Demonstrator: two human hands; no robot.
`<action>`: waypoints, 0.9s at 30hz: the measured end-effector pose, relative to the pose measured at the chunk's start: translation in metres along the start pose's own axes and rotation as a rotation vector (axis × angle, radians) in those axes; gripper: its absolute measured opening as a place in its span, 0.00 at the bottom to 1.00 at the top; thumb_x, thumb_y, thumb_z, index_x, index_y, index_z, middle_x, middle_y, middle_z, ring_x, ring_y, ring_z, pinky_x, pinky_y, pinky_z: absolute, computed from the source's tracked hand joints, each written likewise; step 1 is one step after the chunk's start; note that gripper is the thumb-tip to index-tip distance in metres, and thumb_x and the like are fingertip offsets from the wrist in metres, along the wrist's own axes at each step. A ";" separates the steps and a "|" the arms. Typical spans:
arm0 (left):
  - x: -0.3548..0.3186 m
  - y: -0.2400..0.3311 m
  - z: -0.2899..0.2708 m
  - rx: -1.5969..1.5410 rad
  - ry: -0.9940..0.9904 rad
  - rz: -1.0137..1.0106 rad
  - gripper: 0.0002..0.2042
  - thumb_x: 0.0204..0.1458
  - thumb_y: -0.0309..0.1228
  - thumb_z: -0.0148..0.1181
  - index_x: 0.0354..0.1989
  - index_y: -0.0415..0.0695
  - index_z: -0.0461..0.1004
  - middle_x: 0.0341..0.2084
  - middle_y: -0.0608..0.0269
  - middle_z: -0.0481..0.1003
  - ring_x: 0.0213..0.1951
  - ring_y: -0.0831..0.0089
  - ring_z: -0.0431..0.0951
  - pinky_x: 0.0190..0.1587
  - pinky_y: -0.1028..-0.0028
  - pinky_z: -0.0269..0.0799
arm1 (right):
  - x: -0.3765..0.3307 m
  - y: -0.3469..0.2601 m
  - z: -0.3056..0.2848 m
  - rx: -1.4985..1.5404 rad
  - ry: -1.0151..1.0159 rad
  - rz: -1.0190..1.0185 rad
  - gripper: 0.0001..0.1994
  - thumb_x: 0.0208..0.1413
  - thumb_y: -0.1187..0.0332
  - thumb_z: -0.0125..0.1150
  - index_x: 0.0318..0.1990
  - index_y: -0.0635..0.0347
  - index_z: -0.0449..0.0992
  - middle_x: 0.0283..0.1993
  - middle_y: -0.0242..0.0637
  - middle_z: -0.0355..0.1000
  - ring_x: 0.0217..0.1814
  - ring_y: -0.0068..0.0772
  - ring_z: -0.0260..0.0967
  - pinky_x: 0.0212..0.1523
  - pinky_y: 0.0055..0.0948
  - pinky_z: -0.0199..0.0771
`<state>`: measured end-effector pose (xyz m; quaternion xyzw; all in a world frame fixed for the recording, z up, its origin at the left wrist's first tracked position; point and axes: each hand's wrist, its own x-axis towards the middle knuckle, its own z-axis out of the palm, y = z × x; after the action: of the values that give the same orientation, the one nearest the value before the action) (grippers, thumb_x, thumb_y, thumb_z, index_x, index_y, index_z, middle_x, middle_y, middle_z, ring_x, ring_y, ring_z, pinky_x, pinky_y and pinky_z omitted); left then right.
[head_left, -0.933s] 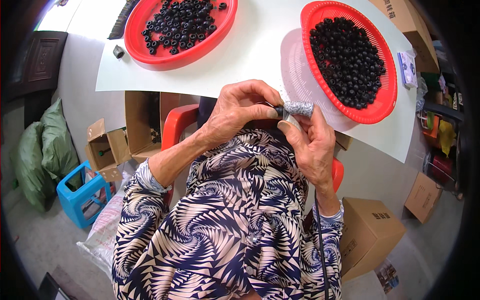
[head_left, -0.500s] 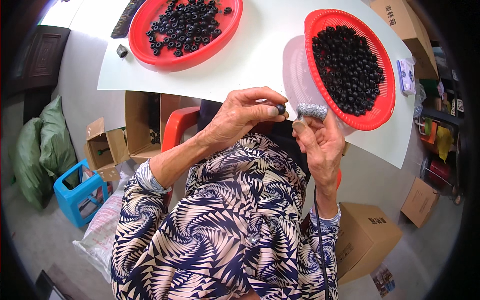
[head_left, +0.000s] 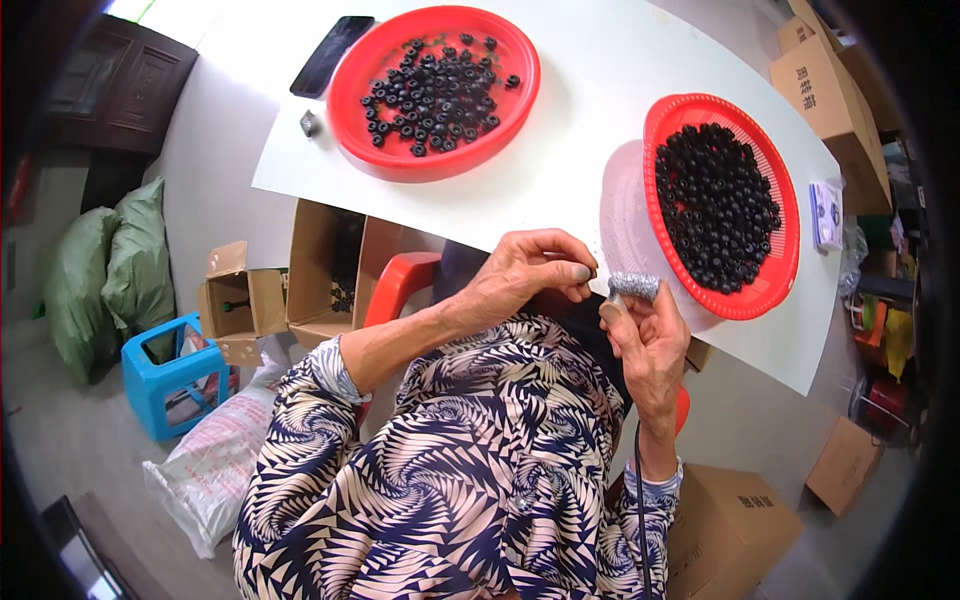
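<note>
One small black part point(head_left: 592, 271) sits pinched in left hand's point(head_left: 520, 280) fingertip grip.

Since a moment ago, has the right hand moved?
Yes. The right hand with its silvery piece slid away from the left hand, toward the red basket.

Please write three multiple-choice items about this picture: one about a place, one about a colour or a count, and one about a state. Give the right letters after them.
1. Where does the black phone lie?
A. beside the far red tray
B. inside the blue stool
C. on a cardboard box

2. How many red round trays are on the white table?
A. one
B. two
C. four

3. What is the right hand doing?
A. resting flat on the table
B. holding a small silvery piece
C. hanging empty

Answers: 1 A, the phone lies at that tray's left edge. 2 B, one far tray and one near tray. 3 B, its fingers close round the silvery piece, close to the left hand.
</note>
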<state>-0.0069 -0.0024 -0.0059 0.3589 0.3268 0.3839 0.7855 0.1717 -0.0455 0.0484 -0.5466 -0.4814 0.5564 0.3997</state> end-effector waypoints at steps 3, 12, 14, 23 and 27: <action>0.001 -0.002 -0.002 0.014 0.017 0.001 0.08 0.53 0.23 0.54 0.39 0.34 0.73 0.30 0.59 0.76 0.32 0.77 0.75 0.40 0.79 0.73 | -0.001 0.002 -0.002 -0.031 -0.013 -0.005 0.10 0.53 0.74 0.60 0.38 0.69 0.66 0.34 0.39 0.74 0.32 0.16 0.68 0.28 0.16 0.66; 0.002 0.002 0.000 0.082 0.029 -0.042 0.09 0.54 0.22 0.52 0.42 0.34 0.74 0.30 0.61 0.75 0.32 0.80 0.75 0.40 0.80 0.73 | 0.001 0.000 0.000 -0.074 -0.019 -0.010 0.10 0.52 0.74 0.60 0.38 0.69 0.67 0.35 0.40 0.74 0.32 0.17 0.68 0.29 0.17 0.66; 0.003 -0.001 -0.002 0.086 0.011 -0.041 0.09 0.54 0.22 0.52 0.41 0.33 0.75 0.30 0.61 0.75 0.31 0.80 0.75 0.39 0.80 0.73 | 0.001 0.001 0.002 -0.084 -0.024 -0.013 0.10 0.52 0.74 0.60 0.39 0.69 0.67 0.35 0.40 0.74 0.32 0.18 0.68 0.30 0.17 0.67; 0.004 0.034 -0.018 0.202 0.241 0.229 0.06 0.49 0.20 0.56 0.34 0.33 0.77 0.27 0.57 0.77 0.30 0.76 0.78 0.35 0.78 0.75 | -0.003 0.002 -0.003 -0.042 -0.010 0.027 0.12 0.52 0.71 0.61 0.37 0.69 0.67 0.33 0.39 0.73 0.32 0.18 0.67 0.30 0.18 0.67; 0.012 0.079 -0.059 0.471 0.574 0.372 0.05 0.47 0.22 0.60 0.32 0.36 0.78 0.25 0.60 0.78 0.29 0.77 0.78 0.33 0.79 0.74 | -0.005 0.002 -0.005 -0.007 0.024 -0.014 0.12 0.51 0.70 0.62 0.34 0.69 0.66 0.29 0.38 0.72 0.29 0.18 0.65 0.29 0.20 0.67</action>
<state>-0.0762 0.0615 0.0244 0.4602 0.5410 0.5185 0.4762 0.1774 -0.0500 0.0473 -0.5514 -0.4824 0.5452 0.4075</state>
